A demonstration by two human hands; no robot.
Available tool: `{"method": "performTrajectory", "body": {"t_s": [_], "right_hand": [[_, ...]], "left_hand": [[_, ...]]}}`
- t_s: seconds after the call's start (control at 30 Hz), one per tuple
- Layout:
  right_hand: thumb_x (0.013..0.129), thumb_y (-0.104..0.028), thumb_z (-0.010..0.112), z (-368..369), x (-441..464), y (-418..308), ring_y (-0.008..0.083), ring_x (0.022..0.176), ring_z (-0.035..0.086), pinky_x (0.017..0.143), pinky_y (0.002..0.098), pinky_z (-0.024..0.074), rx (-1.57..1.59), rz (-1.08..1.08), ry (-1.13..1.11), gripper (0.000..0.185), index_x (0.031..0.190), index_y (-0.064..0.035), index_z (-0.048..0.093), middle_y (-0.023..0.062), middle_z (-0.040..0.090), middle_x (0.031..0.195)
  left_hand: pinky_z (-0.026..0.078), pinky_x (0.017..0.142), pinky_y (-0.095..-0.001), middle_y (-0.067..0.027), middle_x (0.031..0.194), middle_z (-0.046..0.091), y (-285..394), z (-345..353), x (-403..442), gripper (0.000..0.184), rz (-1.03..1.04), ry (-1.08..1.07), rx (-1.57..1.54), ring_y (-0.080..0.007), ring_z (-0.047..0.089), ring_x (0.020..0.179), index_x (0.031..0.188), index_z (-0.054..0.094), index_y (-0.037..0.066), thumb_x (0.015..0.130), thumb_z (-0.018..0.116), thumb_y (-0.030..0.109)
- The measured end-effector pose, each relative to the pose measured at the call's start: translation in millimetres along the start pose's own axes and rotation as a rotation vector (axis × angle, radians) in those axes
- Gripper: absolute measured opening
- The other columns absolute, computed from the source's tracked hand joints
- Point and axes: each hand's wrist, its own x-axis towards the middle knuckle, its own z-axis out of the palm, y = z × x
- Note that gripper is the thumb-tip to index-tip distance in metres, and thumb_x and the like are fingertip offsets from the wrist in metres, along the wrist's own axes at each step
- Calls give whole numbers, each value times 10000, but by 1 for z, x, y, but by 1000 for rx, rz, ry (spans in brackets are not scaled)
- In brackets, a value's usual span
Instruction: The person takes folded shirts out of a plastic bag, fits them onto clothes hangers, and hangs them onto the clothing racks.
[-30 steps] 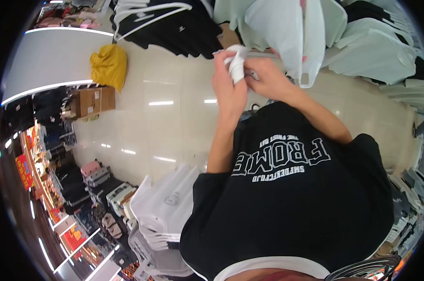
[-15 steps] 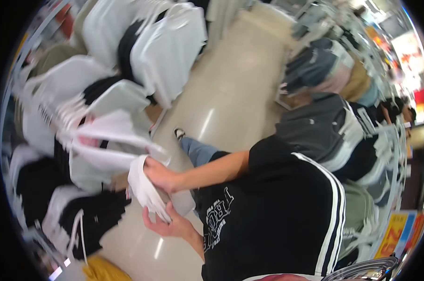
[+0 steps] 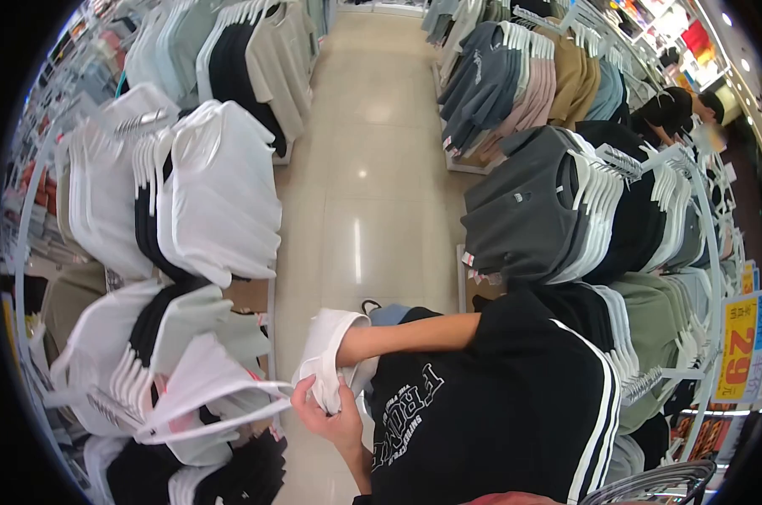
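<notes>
My left hand (image 3: 335, 419) pinches the near edge of a bunched white cloth (image 3: 322, 337) between thumb and fingers. From the right, my right hand (image 3: 354, 347) reaches into the opening of this cloth, and its fingers are hidden inside. Just left of my hands, a white plastic bag or sheet (image 3: 204, 383) with reddish marks hangs at the rack, its long strip stretching towards my left hand.
White, black and beige shirts (image 3: 221, 185) hang on racks at the left. Dark grey shirts (image 3: 520, 202) and other colours line the right. Between them runs a tiled aisle (image 3: 364, 168). A person in black (image 3: 671, 114) is at the upper right, above a yellow price sign (image 3: 739, 349).
The view has swung round to face along the aisle. My right hand has moved into the white cloth, and its fingers have gone out of sight.
</notes>
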Motion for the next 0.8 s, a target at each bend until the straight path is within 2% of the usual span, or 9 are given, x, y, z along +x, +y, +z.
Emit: {"method": "performTrajectory", "body": {"t_s": [0.07, 0.17, 0.23, 0.4, 0.53, 0.67, 0.7, 0.73, 0.8], "right_hand": [[731, -188, 623, -31, -26, 15, 311, 1001, 637, 869, 429, 492, -84, 34, -25, 314, 1028, -147, 718, 124, 686, 1065], [798, -158, 574, -24, -63, 56, 356, 1046, 599, 919, 420, 465, -105, -63, 425, 331, 1105, -68, 659, 169, 648, 1116], [829, -172, 561, -71, -94, 42, 381, 1063, 579, 939, 432, 451, 107, -113, 631, 333, 1114, -12, 629, 200, 621, 1144], [904, -453, 563, -112, -136, 44, 421, 1089, 548, 959, 457, 433, 274, 127, 553, 547, 1186, 16, 570, 242, 583, 1175], [899, -413, 579, -143, -160, 59, 427, 1116, 527, 970, 477, 421, 213, 123, 606, 507, 1187, 4, 570, 230, 575, 1189], [841, -318, 658, -153, -168, 87, 408, 1130, 525, 969, 470, 425, 222, 152, 546, 460, 1179, -17, 574, 209, 579, 1181], [823, -291, 679, -155, -168, 93, 401, 1129, 528, 967, 465, 428, 193, 150, 546, 455, 1175, -21, 576, 203, 582, 1177], [770, -158, 682, -157, -166, 96, 386, 1087, 556, 958, 474, 430, 242, 161, 591, 384, 1118, -20, 597, 183, 608, 1118], [742, -99, 646, -156, -159, 111, 377, 1034, 573, 934, 482, 434, 243, 163, 604, 299, 1028, -16, 620, 168, 628, 1026]], "left_hand": [[461, 847, -282, -177, 1086, 535, 7, 13, 22, 505, 15, -38, 81, -234, 597, 960, 1220, 412, -5, 747, 527, -137], [467, 810, -279, -161, 1110, 515, -2, 32, 49, 508, 57, 73, 42, -206, 588, 923, 1222, 417, -15, 733, 495, -130], [469, 792, -289, -140, 1067, 524, 9, 51, 67, 515, 38, 126, 245, -195, 591, 893, 1212, 412, -39, 708, 465, -128], [466, 782, -273, -173, 1032, 610, 22, 102, 111, 438, -112, 122, 56, -203, 621, 866, 1205, 395, -40, 774, 457, -88], [470, 793, -273, -172, 929, 666, 23, 146, 141, 434, -113, 68, -120, -195, 629, 863, 1229, 379, -21, 801, 438, -65], [455, 914, -303, -176, 1109, 611, 18, 169, 169, 384, -161, -177, -261, -199, 586, 1049, 1255, 361, 17, 888, 440, -64], [456, 915, -301, -173, 1121, 607, 17, 174, 175, 377, -201, -202, -315, -196, 586, 1051, 1254, 362, 18, 893, 445, -58], [456, 915, -299, -171, 1132, 602, 17, 183, 181, 371, -240, -227, -367, -194, 585, 1052, 1253, 363, 19, 899, 449, -52], [454, 910, -293, -157, 1136, 596, 12, 195, 197, 339, -263, -278, -438, -180, 578, 1043, 1245, 377, 29, 919, 449, -28]]}}
